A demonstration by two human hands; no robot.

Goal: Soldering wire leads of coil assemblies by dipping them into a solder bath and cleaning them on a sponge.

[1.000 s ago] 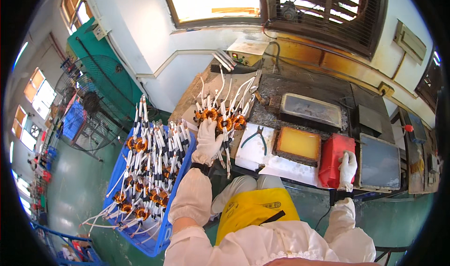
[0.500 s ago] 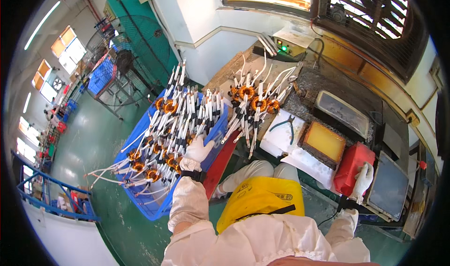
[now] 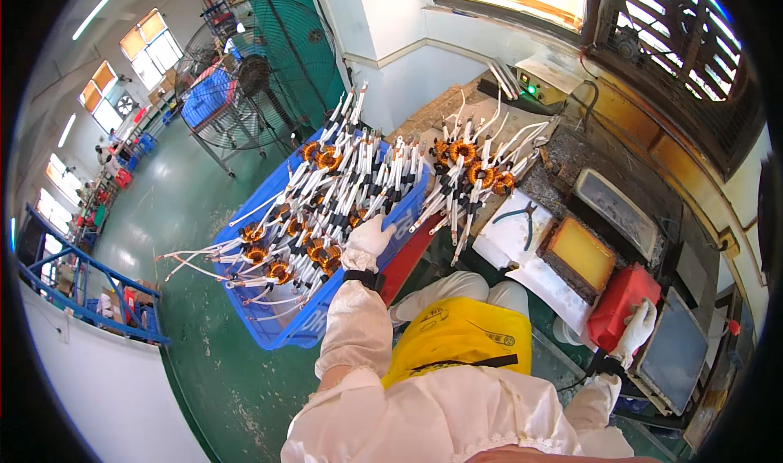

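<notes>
My left hand (image 3: pixel 371 240), in a white glove, is closed on the near side rim of a blue plastic crate (image 3: pixel 306 323), thumb toward the outer wall. Its fingertips are partly hidden among the contents. Heaped in the crate are copper-wound ring coils (image 3: pixel 328 257) with white sleeved leads, black bands and metal lug ends. On the right, my gloved right hand (image 3: pixel 640 328) grips the side of a red plastic box (image 3: pixel 621 304); the fingers lie along its wall. The box sits tilted at the bench's near edge, and its inside cannot be made out.
More coils (image 3: pixel 463 152) lie on the bench beside the crate. Pliers (image 3: pixel 528 218) rest on white sheets. Behind the red box are a yellow-filled tray (image 3: pixel 581 255), a grey framed tray (image 3: pixel 618 210) and a grey panel (image 3: pixel 673 345). A large fan (image 3: pixel 253 76) stands beyond the crate.
The whole view has swung, shifting the crate and bench rightward in the picture. Both hands keep their places, the left at the crate's rim and the right on the red box.
</notes>
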